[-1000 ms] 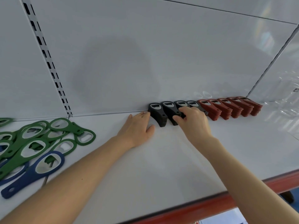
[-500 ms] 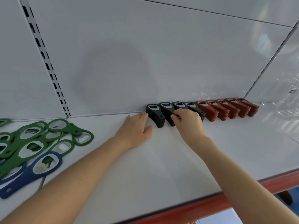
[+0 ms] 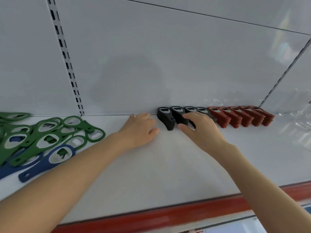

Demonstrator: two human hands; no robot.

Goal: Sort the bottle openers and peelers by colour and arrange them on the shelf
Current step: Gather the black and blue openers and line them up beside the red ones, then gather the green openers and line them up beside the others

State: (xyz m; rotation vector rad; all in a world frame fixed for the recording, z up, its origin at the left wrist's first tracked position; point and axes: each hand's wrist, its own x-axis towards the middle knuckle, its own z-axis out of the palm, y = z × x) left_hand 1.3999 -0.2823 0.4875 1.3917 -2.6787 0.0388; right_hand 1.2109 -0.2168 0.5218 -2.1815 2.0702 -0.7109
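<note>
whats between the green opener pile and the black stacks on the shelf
The left hand, lying flat on the shelf just left of the black stacks; between it and the green opener pile the white shelf is bare. The head view shows it.

Both forearms reach forward, the left hand (image 3: 139, 130) lying flat with fingers straight, the right hand (image 3: 202, 130) arched, fingers bent, thumb spread.
</note>
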